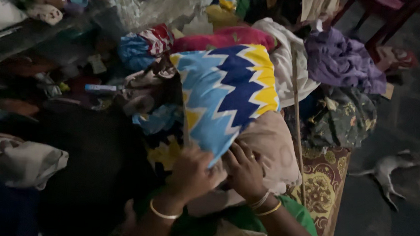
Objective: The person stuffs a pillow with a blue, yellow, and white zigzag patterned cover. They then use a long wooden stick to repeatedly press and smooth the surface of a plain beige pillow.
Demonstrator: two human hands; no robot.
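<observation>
Both hands are up on the zigzag cloth [227, 93], the one with blue, yellow and white chevrons that's draped over a lumpy beige bundle [272, 144] in the middle of the heap. The left hand [191, 171] has its grip clamped on the lower edge of that cloth, fingers curled round the fabric. The right hand [245, 171] sits just beside it, fingers pressed flat against the cloth and the beige bundle where the 2 meet; can't really tell whether it's pinching anything or just resting there. Gold bangles on both wrists, and a ring on the right hand.

Around it is a proper mountain of laundry: a purple garment [342, 60] top right, a pink-red cloth [223, 38] behind the zigzag one, a dark floral piece [344, 117] to the right. A thin wooden stick [296, 117] leans across the pile on the right side. A patterned maroon and gold mat [323, 179] lies underneath. On the floor to the right, a small grey cat [389, 170] is lying stretched out. It's all pretty dim and blurry.
</observation>
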